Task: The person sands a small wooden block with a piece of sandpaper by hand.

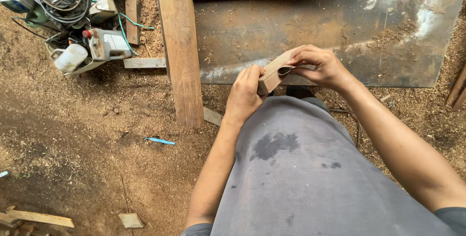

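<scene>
My left hand (244, 95) grips the near end of a small light-brown wooden block (274, 72), held in the air in front of my grey shirt. My right hand (318, 66) is closed on the block's far end, fingers curled over the top edge, and pinches a small dark scrap against the wood. The block tilts up to the right, just in front of the edge of a rusty metal sheet (340, 17).
A long wooden plank (180, 47) lies on the sawdust-covered ground at left of the sheet. Cables, a white cup and containers (73, 27) are piled at top left. Wood offcuts (41, 218) lie bottom left, with a blue strip (159, 141) nearby.
</scene>
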